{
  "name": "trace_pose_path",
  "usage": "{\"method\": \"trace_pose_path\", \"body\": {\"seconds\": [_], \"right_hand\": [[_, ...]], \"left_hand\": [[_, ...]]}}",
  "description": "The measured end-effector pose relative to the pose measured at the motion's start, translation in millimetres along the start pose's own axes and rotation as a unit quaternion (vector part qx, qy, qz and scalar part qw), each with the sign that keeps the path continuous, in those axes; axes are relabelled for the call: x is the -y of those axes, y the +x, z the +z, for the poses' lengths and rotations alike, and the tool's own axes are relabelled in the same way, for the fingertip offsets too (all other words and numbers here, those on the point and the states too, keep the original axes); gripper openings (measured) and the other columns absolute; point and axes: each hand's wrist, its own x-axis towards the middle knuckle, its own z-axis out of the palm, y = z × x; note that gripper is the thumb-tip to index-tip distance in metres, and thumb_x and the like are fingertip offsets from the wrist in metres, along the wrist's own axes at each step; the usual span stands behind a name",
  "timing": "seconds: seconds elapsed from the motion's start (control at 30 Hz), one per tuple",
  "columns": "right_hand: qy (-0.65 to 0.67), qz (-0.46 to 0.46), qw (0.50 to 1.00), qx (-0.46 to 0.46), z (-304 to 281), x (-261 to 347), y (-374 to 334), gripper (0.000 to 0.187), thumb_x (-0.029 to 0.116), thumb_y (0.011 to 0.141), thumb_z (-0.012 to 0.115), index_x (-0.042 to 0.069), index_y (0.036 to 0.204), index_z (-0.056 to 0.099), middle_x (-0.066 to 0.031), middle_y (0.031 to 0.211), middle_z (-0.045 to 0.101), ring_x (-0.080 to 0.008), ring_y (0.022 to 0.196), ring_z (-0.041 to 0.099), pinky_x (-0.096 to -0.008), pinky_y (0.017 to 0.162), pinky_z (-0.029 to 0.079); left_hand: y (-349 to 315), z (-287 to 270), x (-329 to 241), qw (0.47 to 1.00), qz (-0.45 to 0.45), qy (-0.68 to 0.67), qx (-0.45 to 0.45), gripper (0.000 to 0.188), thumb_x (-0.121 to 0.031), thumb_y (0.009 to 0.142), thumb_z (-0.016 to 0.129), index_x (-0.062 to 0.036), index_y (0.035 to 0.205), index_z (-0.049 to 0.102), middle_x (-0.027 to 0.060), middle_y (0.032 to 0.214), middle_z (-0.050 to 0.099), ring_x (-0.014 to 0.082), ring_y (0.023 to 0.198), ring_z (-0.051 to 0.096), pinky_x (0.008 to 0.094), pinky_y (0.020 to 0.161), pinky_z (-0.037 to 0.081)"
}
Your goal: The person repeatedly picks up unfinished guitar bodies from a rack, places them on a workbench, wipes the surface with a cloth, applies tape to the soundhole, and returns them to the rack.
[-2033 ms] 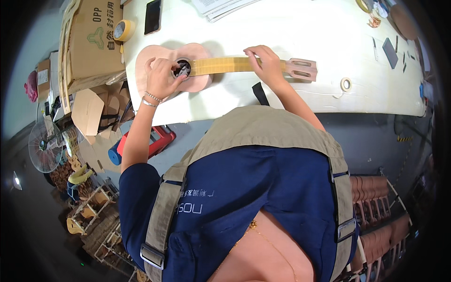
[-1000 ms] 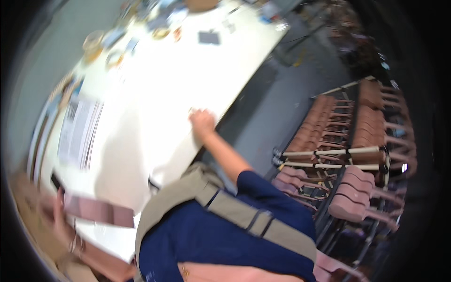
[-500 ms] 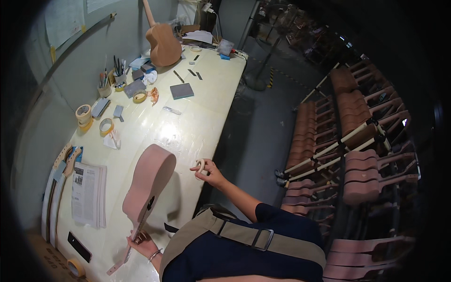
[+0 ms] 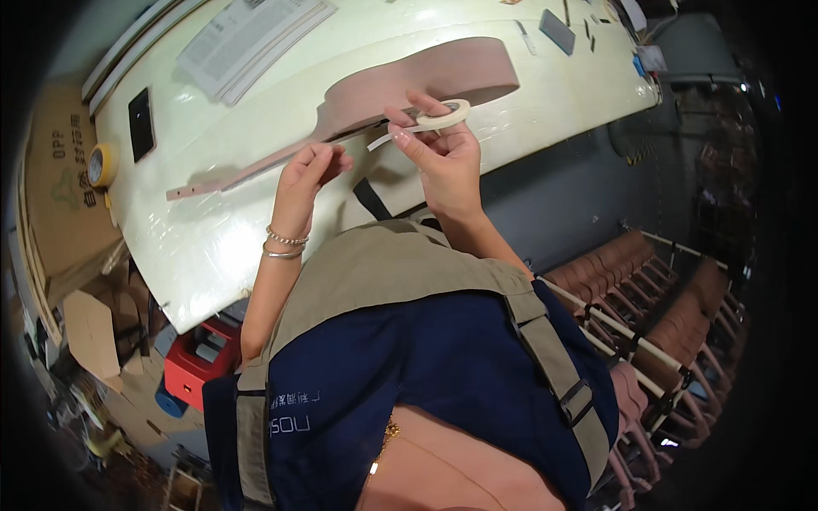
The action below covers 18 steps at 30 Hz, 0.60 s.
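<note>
Yellow tape (image 4: 106,163) sits at nine-thirty, a black phone (image 4: 142,124) at ten. Also toward ten, the person's left hand (image 4: 305,180) curls, its grip impossible to tell. An unfinished ukulele (image 4: 400,83) lies on edge at twelve, beyond the right hand (image 4: 450,170), which clamps cream masking tape (image 4: 443,122).

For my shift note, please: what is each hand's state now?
Left hand: fingers curled; whether it holds anything cannot be told.
Right hand: holding the cream tape roll.

Ukulele (image 4: 426,77) on table (image 4: 192,264), tape roll (image 4: 463,110) in right hand (image 4: 450,166), papers (image 4: 251,43) behind ukulele's neck (image 4: 262,163), phone (image 4: 142,125) left of papers
</note>
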Motion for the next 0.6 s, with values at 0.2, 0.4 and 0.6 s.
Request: {"method": "trace_pose_path", "body": {"seconds": [0.2, 0.4, 0.6], "right_hand": [[-0.008, -0.050, 0.998, -0.047, 16, -10, -2, 0.047, -0.009, 0.080, 0.061, -0.005, 0.122, 0.040, -0.0159, 0.111, 0.054, -0.0204, 0.102, 0.058, -0.0267, 0.085, 0.048], [-0.038, -0.094, 0.994, -0.051, 18, -17, -6, 0.050, -0.014, 0.078, 0.059, -0.005, 0.123, 0.039, -0.0108, 0.129, 0.033, -0.0234, 0.106, 0.057, -0.0270, 0.077, 0.051], [-0.197, -0.203, 0.959, 0.017, -8, -32, -18, 0.065, -0.004, 0.076, 0.063, -0.005, 0.133, 0.032, -0.0139, 0.130, 0.033, -0.0250, 0.108, 0.054, -0.0353, 0.085, 0.049]], "left_hand": [[-9, 36, -8, 0.978, 0.174, 0.060, -0.103, 0.015, -0.015, 0.084, 0.066, -0.0016, 0.090, 0.063, 0.0034, 0.092, 0.057, 0.0108, 0.082, 0.053, 0.0242, 0.077, 0.044], [-12, 47, -5, 0.960, 0.205, 0.134, -0.137, 0.020, -0.013, 0.073, 0.076, -0.0009, 0.085, 0.065, 0.0024, 0.095, 0.047, 0.0098, 0.081, 0.048, 0.0237, 0.074, 0.044], [-26, 22, 8, 0.983, 0.119, 0.033, -0.133, 0.008, -0.004, 0.078, 0.069, -0.0005, 0.080, 0.062, 0.0005, 0.094, 0.044, 0.0072, 0.078, 0.046, 0.0185, 0.067, 0.038]]}}
